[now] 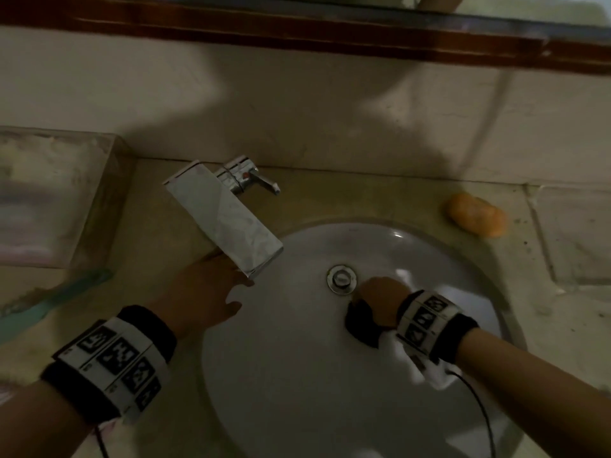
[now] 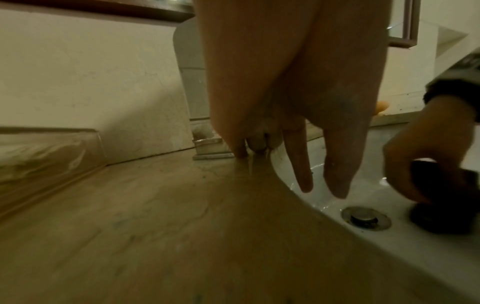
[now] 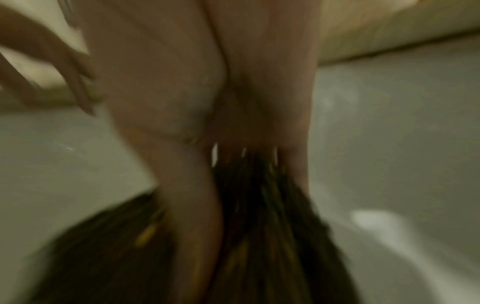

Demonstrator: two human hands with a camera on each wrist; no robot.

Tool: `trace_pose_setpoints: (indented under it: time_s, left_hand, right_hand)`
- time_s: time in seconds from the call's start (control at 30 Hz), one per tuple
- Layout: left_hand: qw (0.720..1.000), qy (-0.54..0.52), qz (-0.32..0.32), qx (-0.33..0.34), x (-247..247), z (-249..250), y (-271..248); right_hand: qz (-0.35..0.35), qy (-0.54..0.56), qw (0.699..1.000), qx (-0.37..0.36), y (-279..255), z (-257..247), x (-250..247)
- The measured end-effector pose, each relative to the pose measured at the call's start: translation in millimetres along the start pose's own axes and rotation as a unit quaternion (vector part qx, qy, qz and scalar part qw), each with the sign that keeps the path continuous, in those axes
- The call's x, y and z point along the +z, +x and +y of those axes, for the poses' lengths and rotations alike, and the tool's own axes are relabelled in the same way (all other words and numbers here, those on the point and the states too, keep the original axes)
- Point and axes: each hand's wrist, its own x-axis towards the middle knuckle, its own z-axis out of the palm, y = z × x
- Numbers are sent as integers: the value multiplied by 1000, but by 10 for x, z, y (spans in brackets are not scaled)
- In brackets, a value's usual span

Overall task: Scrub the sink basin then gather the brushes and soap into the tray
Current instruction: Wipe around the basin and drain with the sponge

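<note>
The right hand (image 1: 380, 300) curls its fingers around a dark scrubber (image 1: 362, 325) and presses it against the white wall of the sink basin (image 1: 297, 375), just right of the metal drain (image 1: 341, 279); the right wrist view is blurred and shows only palm and dark fibres. The left hand (image 1: 205, 292) rests on the counter (image 1: 158, 259) at the basin's left rim, fingers straight and relaxed, 2 of them reaching over the edge, holding nothing. Just beyond it the chrome tap (image 1: 224, 216) juts over the basin. An orange soap bar (image 1: 476, 214) lies on the counter behind the basin's right side. A teal brush (image 1: 56, 297) lies at the far left, near a clear tray (image 1: 96, 200) against the wall.
</note>
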Motion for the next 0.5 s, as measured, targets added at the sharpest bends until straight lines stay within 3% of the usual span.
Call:
trace_pose_setpoints:
  time_s: [0.07, 0.13, 0.2, 0.33, 0.4, 0.5]
  left_hand:
    - [1000, 2, 3, 5, -32, 28, -21]
    - [999, -17, -43, -11, 10, 30, -44]
    - [998, -13, -52, -14, -5, 21, -21]
    - [998, -9, -58, -9, -5, 18, -18]
    - [998, -17, -52, -14, 8, 10, -15]
    - [998, -21, -64, -20, -2, -11, -20]
  right_hand:
    - [-86, 5, 996, -28, -96, -1, 139]
    - [-129, -3, 991, -38, -118, -66, 301]
    - [-93, 16, 995, -35, -70, -126, 363]
    - [70, 96, 992, 39, 183, -121, 229]
    - [88, 104, 988, 73, 270, -127, 120]
    - [79, 86, 993, 35, 161, -182, 33]
